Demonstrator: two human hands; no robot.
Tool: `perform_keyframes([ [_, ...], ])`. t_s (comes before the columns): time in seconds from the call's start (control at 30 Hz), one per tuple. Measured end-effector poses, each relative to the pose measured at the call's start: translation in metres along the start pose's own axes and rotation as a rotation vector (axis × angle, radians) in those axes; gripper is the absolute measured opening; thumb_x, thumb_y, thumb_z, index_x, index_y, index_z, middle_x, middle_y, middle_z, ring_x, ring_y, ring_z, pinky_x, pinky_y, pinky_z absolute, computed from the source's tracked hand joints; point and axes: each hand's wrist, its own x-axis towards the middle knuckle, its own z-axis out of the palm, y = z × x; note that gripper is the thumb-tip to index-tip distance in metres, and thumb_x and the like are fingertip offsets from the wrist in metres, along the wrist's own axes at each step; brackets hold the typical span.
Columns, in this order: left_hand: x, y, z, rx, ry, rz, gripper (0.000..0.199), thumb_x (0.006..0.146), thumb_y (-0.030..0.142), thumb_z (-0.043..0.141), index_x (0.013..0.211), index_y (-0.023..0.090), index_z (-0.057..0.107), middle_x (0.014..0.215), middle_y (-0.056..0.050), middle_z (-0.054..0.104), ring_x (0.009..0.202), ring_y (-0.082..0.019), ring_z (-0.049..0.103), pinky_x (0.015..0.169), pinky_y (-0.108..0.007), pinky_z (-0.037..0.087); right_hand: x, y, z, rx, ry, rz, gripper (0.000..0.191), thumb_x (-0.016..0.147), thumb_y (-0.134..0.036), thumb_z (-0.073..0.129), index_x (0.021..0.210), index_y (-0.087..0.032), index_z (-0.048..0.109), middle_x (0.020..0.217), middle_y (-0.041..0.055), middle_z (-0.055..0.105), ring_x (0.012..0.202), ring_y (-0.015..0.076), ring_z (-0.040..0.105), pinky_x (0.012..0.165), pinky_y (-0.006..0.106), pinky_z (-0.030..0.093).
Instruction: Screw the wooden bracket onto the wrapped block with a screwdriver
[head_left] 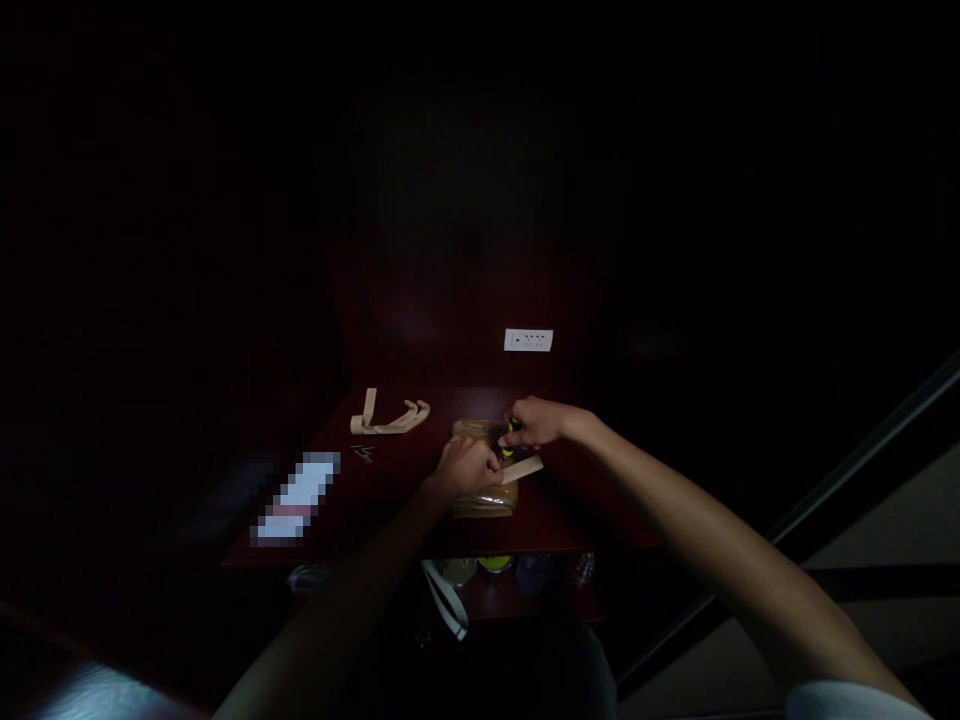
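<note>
My right hand (pixel 534 422) is closed round the yellow-and-black handle of a screwdriver (pixel 508 438), held tilted with its lower end down toward a pale wooden strip (pixel 523 469). My left hand (pixel 468 466) is closed on the strip, pinning it against a brown package (pixel 495 496) in shiny clear wrap. The left fingers hide the strip's other end and the spot where the tool meets it. To the left, a pale wooden piece with curved, hook-like ends (pixel 394 424) lies on the dark red table (pixel 405 510). Several small screws or nails (pixel 363 453) lie in front of it.
A pixelated bright rectangle (pixel 298 498) lies at the table's left edge. A white power socket (pixel 529 340) is on the wall behind. Below the tabletop, a shelf holds containers, one with a yellow-green top (pixel 495 563), and a pale strap (pixel 447 602) hangs down. The surroundings are very dark.
</note>
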Motion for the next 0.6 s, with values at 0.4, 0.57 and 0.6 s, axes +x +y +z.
perform_keyframes([
  [0.4,0.002,-0.003,0.004,0.013,0.016,0.012,0.020,0.076,0.045,0.060,0.084,0.035,0.076,0.089,-0.001,0.075,0.093,-0.022,0.066,0.089,-0.033,0.043,0.005,0.010,0.005,-0.066,0.014,0.001,0.046,0.087,-0.053,0.045,0.079,-0.013,0.067,0.069,0.0069,0.068,0.058,0.0142,0.060,0.057,0.023,0.041],
  [0.57,0.002,-0.004,0.005,0.019,0.022,0.008,0.021,0.075,0.045,0.061,0.085,0.033,0.076,0.088,-0.002,0.075,0.092,-0.023,0.066,0.087,-0.034,0.045,0.004,0.007,0.003,-0.152,0.112,-0.032,0.036,0.075,-0.040,0.062,0.101,-0.015,0.061,0.090,0.0079,0.068,0.074,0.0166,0.061,0.059,0.022,0.040],
  [0.6,0.003,-0.004,0.005,0.021,0.021,0.008,0.021,0.075,0.045,0.061,0.085,0.033,0.076,0.087,-0.002,0.075,0.092,-0.023,0.066,0.086,-0.034,0.045,0.004,0.006,0.003,-0.149,0.115,-0.057,0.035,0.074,-0.036,0.064,0.103,-0.016,0.060,0.093,0.0072,0.068,0.075,0.0162,0.061,0.060,0.021,0.039],
])
